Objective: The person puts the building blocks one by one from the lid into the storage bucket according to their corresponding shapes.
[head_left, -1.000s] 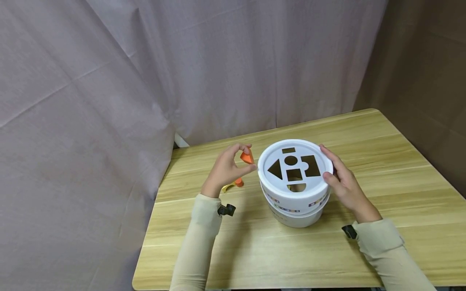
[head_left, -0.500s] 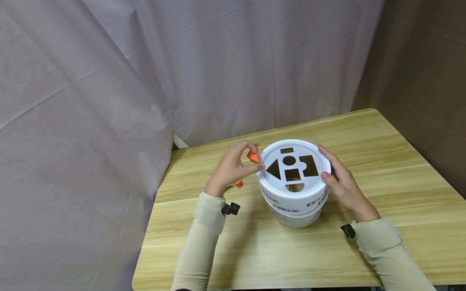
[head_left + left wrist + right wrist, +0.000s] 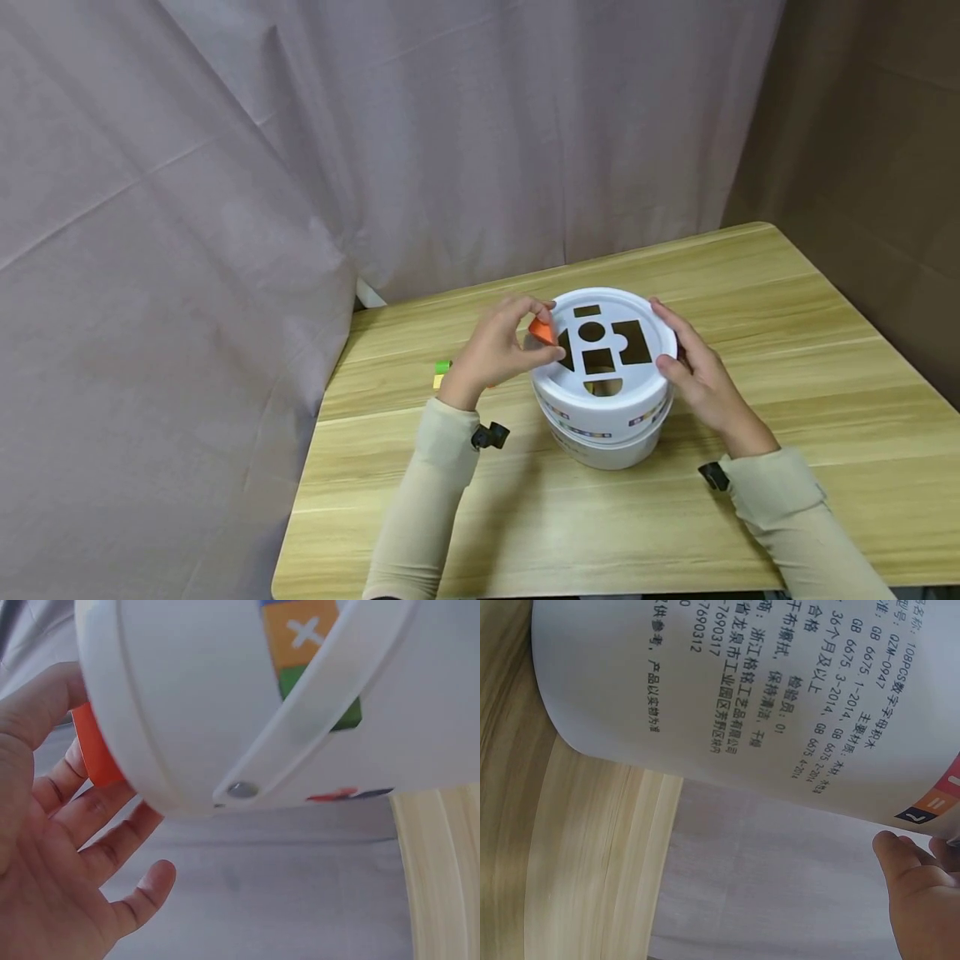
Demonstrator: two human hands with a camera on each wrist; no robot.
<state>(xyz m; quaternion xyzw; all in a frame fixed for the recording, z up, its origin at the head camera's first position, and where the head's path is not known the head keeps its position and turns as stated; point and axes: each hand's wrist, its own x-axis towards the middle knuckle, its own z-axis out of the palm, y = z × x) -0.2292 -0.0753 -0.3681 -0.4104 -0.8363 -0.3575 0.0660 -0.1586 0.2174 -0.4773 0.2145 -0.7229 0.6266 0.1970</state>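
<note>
My left hand [image 3: 498,348] pinches an orange triangular block [image 3: 542,332] between thumb and fingers, above the left edge of a white bucket's lid [image 3: 637,312]. The lid has several cut-out shapes, and the triangular hole beneath the block is partly covered by my thumb. In the left wrist view the orange block [image 3: 97,750] sits against the lid's rim. My right hand [image 3: 708,387] holds the right side of the lid, thumb on top. The white bucket [image 3: 607,454] stands upright; its printed side [image 3: 705,712] fills much of the right wrist view.
A green block [image 3: 443,367] and a yellow block [image 3: 438,382] lie on the wooden table [image 3: 375,483], left of the bucket and partly behind my left hand. Grey curtain [image 3: 450,150] hangs behind the table. The bucket's white handle [image 3: 300,705] hangs along its side.
My left hand has moved right with the orange block, from beside the bucket to over the lid's left edge. The green block has come into sight. My right hand stays on the lid.
</note>
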